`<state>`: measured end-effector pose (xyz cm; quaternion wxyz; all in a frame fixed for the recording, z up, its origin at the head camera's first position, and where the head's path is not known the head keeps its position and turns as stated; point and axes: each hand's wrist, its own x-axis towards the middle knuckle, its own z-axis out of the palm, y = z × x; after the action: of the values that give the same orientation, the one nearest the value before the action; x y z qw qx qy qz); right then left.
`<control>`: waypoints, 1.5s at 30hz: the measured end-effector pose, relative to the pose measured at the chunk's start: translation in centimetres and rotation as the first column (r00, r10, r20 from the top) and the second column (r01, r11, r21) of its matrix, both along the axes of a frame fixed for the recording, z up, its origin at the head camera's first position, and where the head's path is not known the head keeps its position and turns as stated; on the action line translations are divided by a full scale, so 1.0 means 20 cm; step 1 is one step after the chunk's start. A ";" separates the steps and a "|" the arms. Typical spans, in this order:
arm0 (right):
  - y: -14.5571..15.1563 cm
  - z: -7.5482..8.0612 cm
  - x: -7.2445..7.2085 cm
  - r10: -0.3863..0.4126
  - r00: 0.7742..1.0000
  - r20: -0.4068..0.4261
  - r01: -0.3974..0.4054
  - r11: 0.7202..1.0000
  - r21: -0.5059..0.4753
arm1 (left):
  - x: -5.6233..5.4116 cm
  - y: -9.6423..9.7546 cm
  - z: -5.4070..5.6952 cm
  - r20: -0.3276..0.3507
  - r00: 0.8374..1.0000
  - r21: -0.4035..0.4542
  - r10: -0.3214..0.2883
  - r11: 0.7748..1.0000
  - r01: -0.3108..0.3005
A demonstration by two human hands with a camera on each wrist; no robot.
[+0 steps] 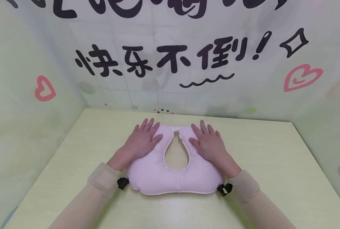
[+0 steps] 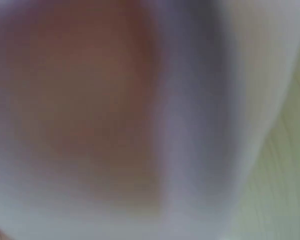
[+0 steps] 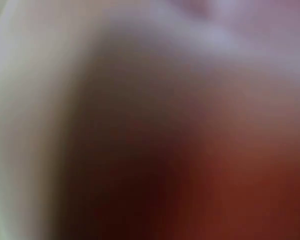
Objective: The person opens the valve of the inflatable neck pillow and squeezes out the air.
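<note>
A puffy pale pink neck pillow (image 1: 177,181) lies flat on the table in the head view, its two arms pointing away from me and meeting around a teardrop-shaped hole. My left hand (image 1: 141,140) rests with spread fingers on the pillow's left arm, fingertips at its outer far edge. On the other side, my right hand (image 1: 210,143) lies palm down over the right arm, fingers spread toward the far edge. Both palms hide part of the pillow's sides. The two wrist views are too blurred and close to show the fingers.
The pale wooden table (image 1: 273,165) carries the pillow near its middle. Behind it hangs a white printed backdrop (image 1: 152,92) with black characters and pink hearts, and similar panels close off the left and right sides. Small black devices (image 1: 123,183) sit at both wrists.
</note>
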<state>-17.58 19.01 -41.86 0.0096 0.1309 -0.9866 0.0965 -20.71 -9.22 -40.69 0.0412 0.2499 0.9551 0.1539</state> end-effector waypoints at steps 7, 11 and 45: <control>0.00 0.00 -0.01 0.006 1.000 0.010 -0.006 1.000 0.018 | -0.01 0.00 0.00 0.039 0.999 0.005 0.017 1.000 -0.017; 0.00 -0.01 -0.01 0.007 1.000 0.012 -0.007 1.000 0.025 | -0.02 0.00 -0.01 0.040 0.999 0.008 0.025 1.000 -0.025; 0.06 0.15 0.11 -0.077 0.978 -0.195 0.022 0.963 -0.269 | 0.10 -0.05 0.12 -0.195 0.979 0.056 0.059 0.997 -0.049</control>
<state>-15.46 20.21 -38.83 0.1302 0.1128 -0.9616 0.2138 -18.71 -10.24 -38.36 -0.0639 0.2389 0.9567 0.1537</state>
